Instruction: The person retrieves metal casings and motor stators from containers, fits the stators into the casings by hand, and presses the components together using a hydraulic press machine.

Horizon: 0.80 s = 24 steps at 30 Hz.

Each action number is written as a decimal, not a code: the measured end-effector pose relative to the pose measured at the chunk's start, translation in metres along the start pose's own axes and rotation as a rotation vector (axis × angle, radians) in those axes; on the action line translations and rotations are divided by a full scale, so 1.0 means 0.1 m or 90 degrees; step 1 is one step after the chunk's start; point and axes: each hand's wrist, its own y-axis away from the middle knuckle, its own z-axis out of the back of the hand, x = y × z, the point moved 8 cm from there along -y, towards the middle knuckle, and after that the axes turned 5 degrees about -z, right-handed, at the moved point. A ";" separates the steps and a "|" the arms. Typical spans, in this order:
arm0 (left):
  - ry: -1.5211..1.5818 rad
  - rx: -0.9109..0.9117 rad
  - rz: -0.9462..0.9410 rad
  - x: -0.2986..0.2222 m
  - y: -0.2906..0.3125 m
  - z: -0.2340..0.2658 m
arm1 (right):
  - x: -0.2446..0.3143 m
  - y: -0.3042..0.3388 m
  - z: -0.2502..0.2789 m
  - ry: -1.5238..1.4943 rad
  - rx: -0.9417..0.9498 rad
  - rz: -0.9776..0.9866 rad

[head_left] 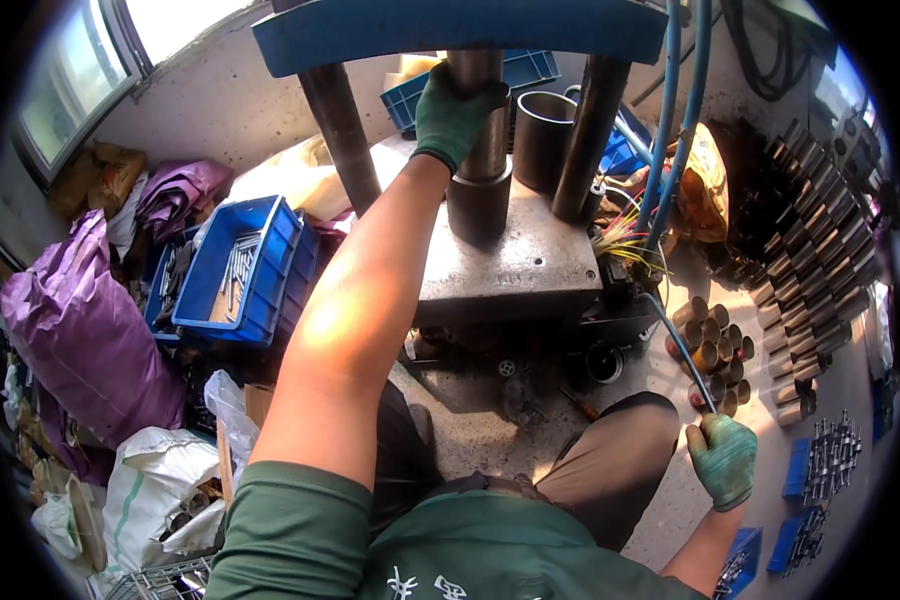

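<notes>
My left hand [454, 118], in a green glove, is wrapped round a shiny metal cylinder [487, 150] that stands upright under the blue crossbeam [460, 38] of a press. The cylinder's lower end meets a wider, darker steel sleeve [479, 212] on the press's metal bed [505, 272]. Whether the cylinder sits inside the sleeve, I cannot tell. Down at the right, my right hand [722, 462], also gloved in green, is closed round the end of a thin metal lever [682, 350] that slants up toward the press. A wide open tube [544, 140] stands behind the sleeve.
Press columns [342, 130] flank the work. Blue hoses [678, 150] and loose coloured wires [625, 240] run at the right. Short tubes [710, 350] stand on the floor beside stacked tubes [810, 270]. At left are a blue crate [288, 215] of metal pins and a purple sack [95, 330].
</notes>
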 end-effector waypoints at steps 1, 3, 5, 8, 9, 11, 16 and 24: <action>0.005 -0.006 -0.005 0.02 -0.01 0.01 | 0.02 0.00 0.01 0.002 -0.005 0.005; -0.003 -0.005 -0.010 0.04 0.00 -0.03 | 0.00 0.00 0.00 0.009 -0.005 0.004; -0.012 -0.002 -0.017 0.05 0.00 -0.05 | -0.01 0.01 0.01 0.014 -0.005 0.001; 0.001 0.010 -0.029 0.05 0.02 -0.08 | 0.00 -0.02 0.07 -0.006 0.020 -0.006; 0.006 0.007 -0.030 0.04 0.05 -0.08 | 0.01 -0.03 0.09 -0.026 0.050 -0.001; 0.009 0.011 -0.035 0.03 0.05 -0.12 | -0.01 -0.12 0.11 -0.053 0.078 -0.001; -0.006 -0.026 -0.035 0.19 0.00 0.02 | 0.30 -0.98 0.70 -0.131 -0.164 0.159; 0.050 -0.002 -0.007 0.14 0.05 -0.14 | 0.04 -2.36 1.08 -0.136 -0.309 0.148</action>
